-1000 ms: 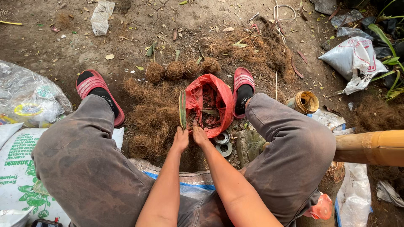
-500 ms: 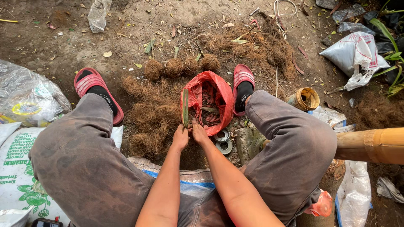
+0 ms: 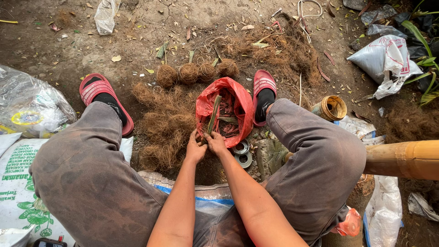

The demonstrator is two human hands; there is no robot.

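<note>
I sit low with my knees apart over bare dirt. My left hand (image 3: pixel 195 148) and my right hand (image 3: pixel 216 142) meet between my legs, both closed on the lower end of a narrow green plant cutting (image 3: pixel 213 114) that stands up in front of an open red plastic bag (image 3: pixel 242 103). The bag holds more cuttings. A heap of brown coconut fibre (image 3: pixel 167 126) lies just left of my hands. Beyond it, a row of several fibre-wrapped balls (image 3: pixel 188 72) with short green stems rests on the ground.
Two rolls of tape (image 3: pixel 243 153) lie by my right hand. A yellow-brown jar (image 3: pixel 332 108) and a thick bamboo pole (image 3: pixel 402 158) are to the right. Printed white sacks (image 3: pixel 18 169) sit left, a white bag (image 3: pixel 384 57) far right, and more loose fibre (image 3: pixel 283 50) ahead.
The green cutting has tipped from nearly upright to leaning right. My hands stay in the same spot at its base.
</note>
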